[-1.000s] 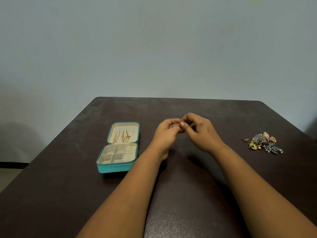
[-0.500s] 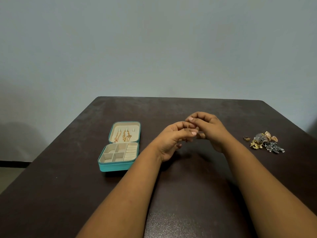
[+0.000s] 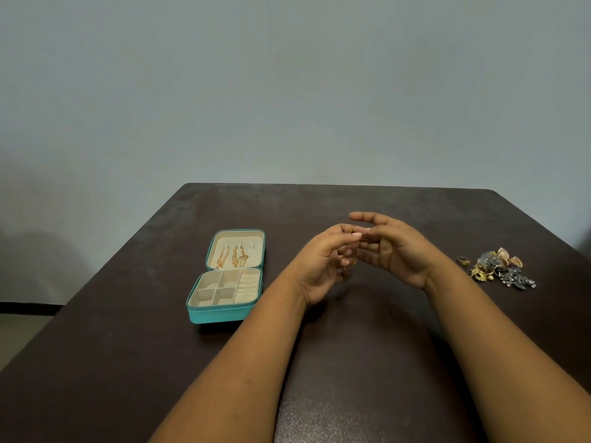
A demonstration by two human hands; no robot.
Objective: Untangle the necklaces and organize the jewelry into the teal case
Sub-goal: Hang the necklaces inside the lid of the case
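Both hands up over the middle of the dark table (image 3: 351, 362), palms turned toward each other, fingertips meeting. Left hand (image 3: 319, 263) with thumb and forefinger pinched tight on a thin gold chain (image 3: 354, 251), other fingers curled loosely underneath. Right hand (image 3: 393, 251) with forefinger stretched out straight above, thumb and middle finger closing on the same chain right beside the left fingertips. Chain dangling down in the gap between the two palms, lower end hanging clear above the tabletop; too fine to make out any knot or clasp. Over on the left, teal case (image 3: 224, 314) lying open flat on the table, well apart from the hands. Lid half on the far side, cream lined, with two gold necklaces (image 3: 232, 255) hanging from the hooks there, side by side. Near half split into small square compartments on the left and a block of ring rolls (image 3: 248, 287) on the right, cream throughout; whether anything small sits in the squares, cannot tell. Far right of the table, a heap of jewelry (image 3: 499, 268): gold and dark silver pieces piled together and touching, a couple of gold dome-shaped pieces at the back, a dark silver ornate piece at the near right edge. Single gold ring (image 3: 463, 259) lying just beside the heap on its left, apart from it. Plain pale wall (image 3: 287, 91) behind the table.
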